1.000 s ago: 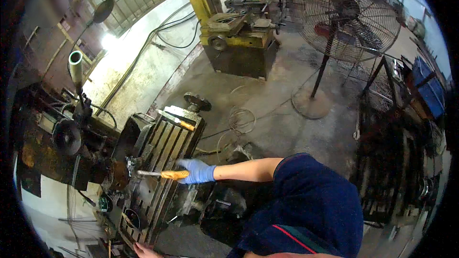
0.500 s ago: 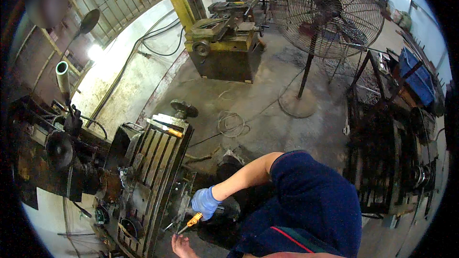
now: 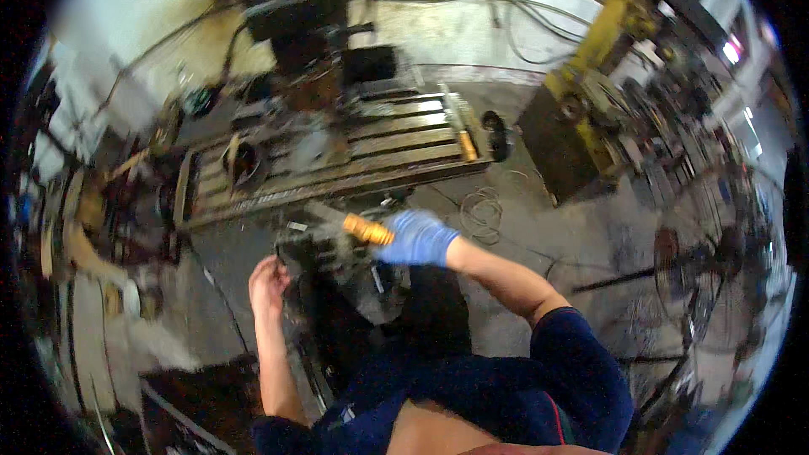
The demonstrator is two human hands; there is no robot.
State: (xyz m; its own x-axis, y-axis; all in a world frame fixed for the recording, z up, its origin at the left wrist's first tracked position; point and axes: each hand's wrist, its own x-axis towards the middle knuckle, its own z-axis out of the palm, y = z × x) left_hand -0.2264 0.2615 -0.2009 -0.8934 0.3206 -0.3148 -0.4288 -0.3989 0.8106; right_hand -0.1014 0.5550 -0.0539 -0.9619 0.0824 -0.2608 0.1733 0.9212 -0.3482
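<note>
My right hand, in a blue glove, is closed round the orange handle of a file. Its flat grey blade points left and away from me, blurred by motion, above dark metal parts in front of my body. My bare left hand is to the left of these parts, apart from the file. The fingers there are curled with the tips together; a small dark thing seems to show at them, too small to name.
Ahead lies a slotted machine table with another orange-handled tool on its right end and a round dark part on its left. A handwheel juts out. Coiled cable lies on the floor; a yellow machine stands far right.
My view has swung left, so the machine table now lies straight ahead. My left forearm has come fully into view, its hand farther from the file. The file stays in my gloved hand.
</note>
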